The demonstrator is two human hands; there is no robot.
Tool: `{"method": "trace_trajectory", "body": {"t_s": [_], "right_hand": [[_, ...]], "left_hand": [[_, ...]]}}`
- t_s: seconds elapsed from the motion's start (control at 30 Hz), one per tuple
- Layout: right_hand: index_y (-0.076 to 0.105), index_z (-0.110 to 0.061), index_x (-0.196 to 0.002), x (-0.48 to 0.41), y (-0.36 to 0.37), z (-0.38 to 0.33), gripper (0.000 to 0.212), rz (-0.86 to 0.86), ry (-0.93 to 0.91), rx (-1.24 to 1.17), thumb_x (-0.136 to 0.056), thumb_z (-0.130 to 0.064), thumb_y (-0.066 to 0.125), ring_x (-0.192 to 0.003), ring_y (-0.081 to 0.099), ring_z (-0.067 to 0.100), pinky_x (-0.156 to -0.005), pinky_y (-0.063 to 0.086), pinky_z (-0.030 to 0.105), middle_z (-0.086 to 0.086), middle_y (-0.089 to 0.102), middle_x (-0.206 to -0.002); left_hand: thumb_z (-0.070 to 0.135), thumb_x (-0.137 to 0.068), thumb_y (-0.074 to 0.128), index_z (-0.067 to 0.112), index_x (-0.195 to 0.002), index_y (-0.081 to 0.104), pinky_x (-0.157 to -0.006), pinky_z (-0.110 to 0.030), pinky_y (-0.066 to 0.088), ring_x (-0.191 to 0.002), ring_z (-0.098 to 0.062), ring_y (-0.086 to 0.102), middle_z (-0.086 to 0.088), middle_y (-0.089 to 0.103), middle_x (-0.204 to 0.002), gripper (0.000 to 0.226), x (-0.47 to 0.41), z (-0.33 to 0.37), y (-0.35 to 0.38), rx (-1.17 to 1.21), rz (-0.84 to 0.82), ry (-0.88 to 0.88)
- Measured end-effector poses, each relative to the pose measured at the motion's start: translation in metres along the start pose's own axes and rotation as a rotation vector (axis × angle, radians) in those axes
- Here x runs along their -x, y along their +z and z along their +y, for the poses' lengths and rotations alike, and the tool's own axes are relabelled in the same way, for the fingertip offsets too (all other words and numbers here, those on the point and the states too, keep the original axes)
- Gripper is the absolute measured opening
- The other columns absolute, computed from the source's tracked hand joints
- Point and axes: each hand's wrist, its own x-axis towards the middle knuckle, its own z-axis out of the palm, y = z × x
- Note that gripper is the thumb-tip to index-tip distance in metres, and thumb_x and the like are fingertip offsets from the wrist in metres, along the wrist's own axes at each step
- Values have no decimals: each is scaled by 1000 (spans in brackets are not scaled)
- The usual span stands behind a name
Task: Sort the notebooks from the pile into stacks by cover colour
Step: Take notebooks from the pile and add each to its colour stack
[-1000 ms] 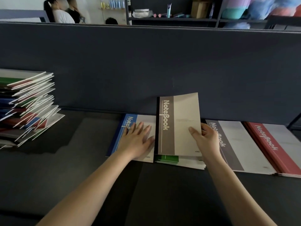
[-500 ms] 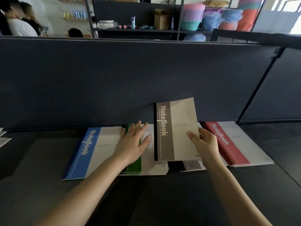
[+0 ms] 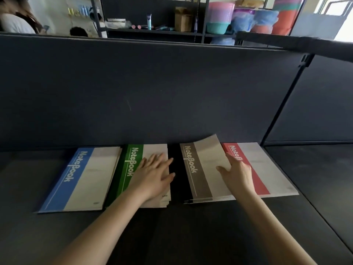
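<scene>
Four notebook stacks lie in a row along the partition. From the left they are a blue-striped stack (image 3: 80,180), a green-striped stack (image 3: 131,169), a brown-striped stack (image 3: 198,173) and a red-striped stack (image 3: 263,169). My left hand (image 3: 154,173) lies flat, fingers spread, on the green stack. My right hand (image 3: 236,173) rests on the right part of the top brown notebook, fingers apart, at the seam with the red stack. That notebook's far corner curls up slightly. The unsorted pile is out of view.
A dark fabric partition (image 3: 152,88) rises directly behind the stacks, with a side panel (image 3: 315,104) at the right. The dark desk (image 3: 181,236) extends toward me. Shelves with boxes and coloured tubs (image 3: 219,18) and people (image 3: 17,20) are behind the partition.
The brown notebook, held upright before, now lies flat on the brown stack and my right hand has loosened on it. My left hand moved from the blue stack to the green one. The view swung right.
</scene>
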Motion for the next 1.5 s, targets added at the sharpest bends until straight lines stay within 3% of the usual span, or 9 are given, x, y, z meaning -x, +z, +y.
{"method": "trace_trajectory", "body": {"t_s": [0.1,0.2,0.33,0.47,0.57,0.7,0.93,1.13,1.5], "right_hand": [[49,-27,-138,0,7,-1,43,-42,-99,221,-96,-21,54,-134,36,27,-106,36,44,2,41,-148],[57,-30,-131,-2,15,1,38,-96,-162,271,-97,-15,48,-139,29,24,-115,22,42,-2,35,-151],[59,-21,-129,0,23,2,35,-95,-204,194,-99,-19,42,-134,38,21,-111,30,34,-3,44,-144],[58,-18,-129,6,29,2,36,-64,-226,169,-98,-29,42,-135,36,18,-108,38,37,-4,45,-143],[54,-23,-132,5,24,-2,38,-133,-241,279,-100,-32,37,-137,32,18,-115,27,41,-5,42,-145],[46,-27,-140,-2,13,-26,42,-148,-278,382,-100,-37,35,-146,15,21,-119,4,44,-2,26,-155],[42,-27,-142,19,49,-113,42,-139,-543,125,-100,-31,40,-142,22,12,-120,10,34,-8,32,-152],[34,-28,-147,55,99,-214,48,-275,-742,6,-99,-28,40,-144,17,9,-117,-1,30,-8,24,-155],[35,-25,-146,145,154,-398,50,-458,-1037,-237,-98,-26,48,-138,32,13,-119,17,38,-4,26,-154]], "left_hand": [[60,-97,16,40,-152,2,-120,-37,-6,-147,-14,-12,8,-10,-160,59,0,-1,1,1,3,-3],[61,-97,15,40,-152,2,-120,-37,-6,-147,-13,-13,8,-11,-159,60,1,-1,1,-3,4,-6],[60,-97,16,40,-152,6,-119,-36,-7,-147,-14,-12,8,-9,-160,59,1,0,-1,4,15,-3],[60,-97,17,40,-151,8,-120,-37,-7,-147,-13,-12,8,-9,-160,58,1,0,-1,22,9,-6],[60,-97,14,40,-151,5,-120,-37,-7,-147,-13,-12,9,-9,-160,59,1,0,-3,29,-16,4],[59,-95,18,39,-151,8,-119,-33,-4,-146,-7,-9,14,-3,-159,61,8,-4,-24,269,13,11],[49,-100,31,37,-151,11,-118,-32,-6,-147,-10,-6,13,-2,-159,56,51,-69,-60,137,153,-85],[47,-99,34,37,-151,12,-118,-31,-4,-148,-13,-3,13,-2,-160,57,127,-150,-81,7,220,-266],[34,-95,42,32,-148,29,-115,-25,1,-147,-11,10,11,18,-158,54,282,-268,-160,-21,635,-547]]}}
